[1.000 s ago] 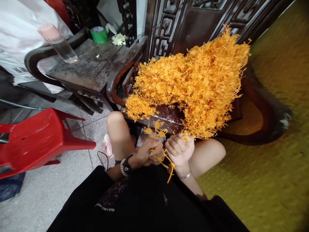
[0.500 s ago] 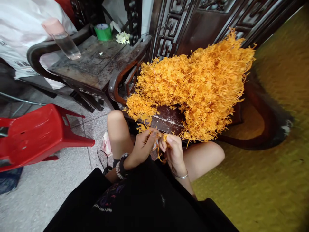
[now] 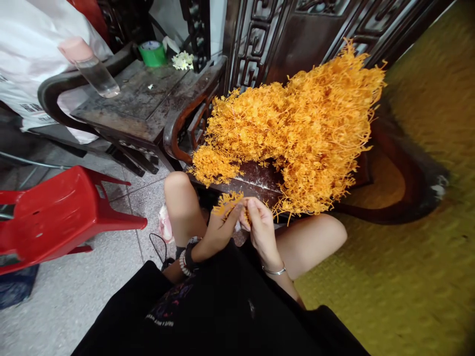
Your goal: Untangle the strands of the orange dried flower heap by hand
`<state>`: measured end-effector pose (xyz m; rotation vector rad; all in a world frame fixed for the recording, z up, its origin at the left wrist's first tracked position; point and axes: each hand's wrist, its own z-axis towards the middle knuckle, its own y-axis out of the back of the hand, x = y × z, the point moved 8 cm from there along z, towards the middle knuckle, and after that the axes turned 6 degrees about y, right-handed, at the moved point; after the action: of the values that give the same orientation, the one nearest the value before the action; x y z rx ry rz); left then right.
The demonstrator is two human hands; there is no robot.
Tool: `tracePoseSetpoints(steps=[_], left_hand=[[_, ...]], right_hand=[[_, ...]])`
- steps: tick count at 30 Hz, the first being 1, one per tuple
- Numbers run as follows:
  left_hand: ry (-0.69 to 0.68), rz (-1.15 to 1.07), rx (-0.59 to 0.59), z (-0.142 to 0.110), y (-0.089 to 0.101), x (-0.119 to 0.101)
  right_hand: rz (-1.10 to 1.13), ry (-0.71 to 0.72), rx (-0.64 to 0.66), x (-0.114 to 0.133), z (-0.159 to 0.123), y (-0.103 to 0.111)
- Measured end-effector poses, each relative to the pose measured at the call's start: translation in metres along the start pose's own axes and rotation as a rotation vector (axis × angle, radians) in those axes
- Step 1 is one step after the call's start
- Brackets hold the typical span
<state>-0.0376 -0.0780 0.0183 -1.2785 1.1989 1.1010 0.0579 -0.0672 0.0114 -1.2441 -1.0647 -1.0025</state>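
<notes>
My left hand (image 3: 221,226) is closed round a frilly orange-yellow piece (image 3: 227,201), which looks like an artificial flower cluster and sticks out past the fingertips. Against it, my right hand (image 3: 262,228) pinches with thumb and index finger at the inner end of the same piece; the pinched part is mostly hidden. Just beyond the hands, a large pile of similar orange-yellow pieces (image 3: 311,128) covers much of a dark wooden chair seat (image 3: 256,175). A smaller clump (image 3: 215,165) lies at the pile's left front.
On the left stands a wooden side table (image 3: 129,96) with a pink-capped bottle (image 3: 94,74), green tape (image 3: 153,55) and pale flowers (image 3: 183,60). A red plastic stool (image 3: 59,212) is on the floor. A white bag (image 3: 33,54) sits at the upper left.
My right hand has turned and closed in beside the left fingertips, and the loose strands below the hands no longer show. The view has shifted slightly.
</notes>
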Motion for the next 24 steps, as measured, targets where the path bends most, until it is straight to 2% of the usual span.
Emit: tracePoseSetpoints(steps=[4, 6, 10, 14, 17, 20, 24], left_hand=[[0.074, -0.091, -0.007, 0.003, 0.009, 0.001], [0.119, -0.055, 0.07, 0.002, 0.008, 0.002], [0.22, 0.002, 0.29, -0.003, -0.004, 0.005], [0.193, 0.119, 0.386, -0.006, -0.007, 0.006], [0.108, 0.221, 0.384, -0.006, -0.003, 0.004], [0.037, 0.233, 0.303, -0.004, 0.003, -0.001], [-0.014, 0.227, 0.233, -0.002, 0.002, -0.006]], right_hand=[[0.004, 0.06, -0.048, 0.011, 0.002, 0.015], [-0.026, 0.09, -0.036, 0.019, 0.006, 0.019], [-0.184, 0.179, 0.08, 0.034, 0.013, 0.014], [-0.332, 0.271, 0.197, 0.042, 0.012, 0.001], [-0.417, 0.27, 0.214, 0.041, 0.01, -0.002], [-0.432, 0.269, 0.204, 0.042, 0.009, -0.001], [-0.411, 0.208, 0.281, 0.039, 0.006, -0.002]])
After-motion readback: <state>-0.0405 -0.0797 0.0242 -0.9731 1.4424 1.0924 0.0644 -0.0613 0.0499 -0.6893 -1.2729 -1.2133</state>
